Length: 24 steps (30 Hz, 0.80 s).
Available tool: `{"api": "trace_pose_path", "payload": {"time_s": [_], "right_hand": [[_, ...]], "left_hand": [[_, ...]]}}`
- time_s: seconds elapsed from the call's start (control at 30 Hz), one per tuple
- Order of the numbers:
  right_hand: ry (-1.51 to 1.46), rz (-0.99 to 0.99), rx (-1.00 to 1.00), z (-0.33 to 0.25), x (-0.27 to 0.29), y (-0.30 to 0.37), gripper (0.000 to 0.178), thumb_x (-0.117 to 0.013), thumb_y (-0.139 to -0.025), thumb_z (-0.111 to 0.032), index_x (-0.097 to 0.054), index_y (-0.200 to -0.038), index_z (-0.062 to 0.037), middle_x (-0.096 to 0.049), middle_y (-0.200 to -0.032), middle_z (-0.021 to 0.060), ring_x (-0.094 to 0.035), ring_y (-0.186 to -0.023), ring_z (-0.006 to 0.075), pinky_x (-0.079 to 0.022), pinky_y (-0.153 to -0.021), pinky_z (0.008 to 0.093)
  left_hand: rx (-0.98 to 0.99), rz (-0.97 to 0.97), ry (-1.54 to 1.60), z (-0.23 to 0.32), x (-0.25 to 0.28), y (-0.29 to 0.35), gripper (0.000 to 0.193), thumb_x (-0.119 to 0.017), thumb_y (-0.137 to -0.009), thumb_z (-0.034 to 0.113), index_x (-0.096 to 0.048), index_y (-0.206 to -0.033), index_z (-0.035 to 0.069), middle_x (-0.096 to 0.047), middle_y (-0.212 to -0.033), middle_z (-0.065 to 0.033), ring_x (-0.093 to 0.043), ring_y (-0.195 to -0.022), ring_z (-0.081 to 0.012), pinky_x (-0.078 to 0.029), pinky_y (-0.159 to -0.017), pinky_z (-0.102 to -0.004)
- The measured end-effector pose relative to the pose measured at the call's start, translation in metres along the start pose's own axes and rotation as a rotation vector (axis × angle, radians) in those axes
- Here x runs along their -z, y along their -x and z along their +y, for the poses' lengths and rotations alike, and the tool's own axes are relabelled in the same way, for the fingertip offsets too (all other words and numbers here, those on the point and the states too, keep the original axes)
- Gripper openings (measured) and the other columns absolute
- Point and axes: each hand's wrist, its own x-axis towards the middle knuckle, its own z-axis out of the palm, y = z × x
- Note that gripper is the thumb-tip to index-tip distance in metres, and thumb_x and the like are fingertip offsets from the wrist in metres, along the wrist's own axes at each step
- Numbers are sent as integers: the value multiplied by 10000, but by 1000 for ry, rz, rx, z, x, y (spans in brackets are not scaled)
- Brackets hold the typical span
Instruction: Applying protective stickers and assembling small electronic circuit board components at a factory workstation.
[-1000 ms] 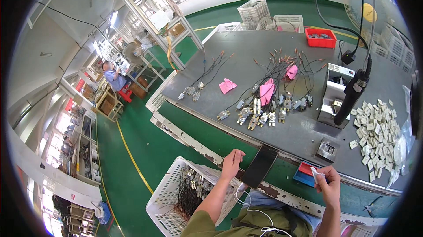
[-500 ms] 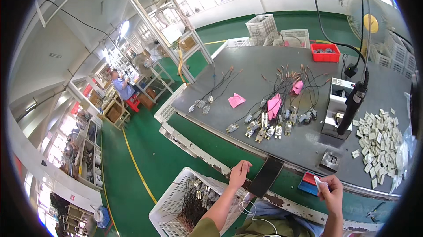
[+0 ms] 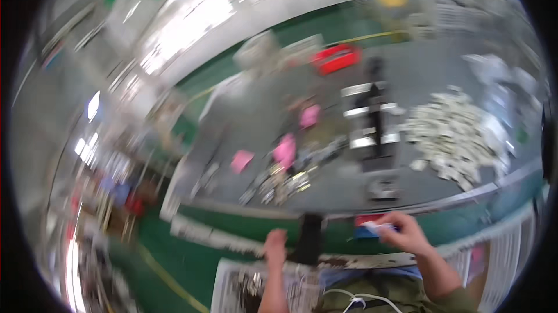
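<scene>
The picture is blurred by motion. My left hand [image 3: 275, 247] rests against a dark flat phone-like slab [image 3: 310, 237] that leans at the near edge of the grey worktable [image 3: 250, 121]. My right hand [image 3: 402, 233] pinches a small white piece [image 3: 378, 227] just over a blue and red box [image 3: 367, 226] at the table's front edge. Both forearms rise from the bottom of the frame.
On the table lie a heap of small white parts [image 3: 459, 136], a dark upright tool on a metal stand [image 3: 375, 118], pink pieces [image 3: 285, 151], cables with connectors [image 3: 285, 179] and a red tray [image 3: 336, 58]. A white crate [image 3: 232, 290] stands below the table on the green floor.
The view has swung and tipped, so the table now fills the frame and blurs. Both hands stay at the table's near edge, the right one still pinching the white piece.
</scene>
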Motion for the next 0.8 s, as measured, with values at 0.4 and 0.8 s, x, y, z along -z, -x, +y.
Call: {"api": "trace_pose_path", "payload": {"time_s": [0.4,0.8], "right_hand": [[-56,17,29,3,-17,-18,122,-592,-860,-145,-545,-888,-36,-556,-646,12,-497,-484,51,-351,-408,171],[-57,19,22,3,-13,-17,120,-595,-865,-145,-548,-892,-38,-554,-643,11,-503,-486,48,-371,-405,171]], "left_hand": [[66,69,11,36,1,-2,300,-386,-984,241,-572,-881,28,-483,-650,10,-431,-587,-59,-370,-544,-211],[85,70,10,36,-2,-4,309,-403,-977,251,-574,-882,13,-505,-630,-33,-489,-589,-113,-405,-578,-257]]}}
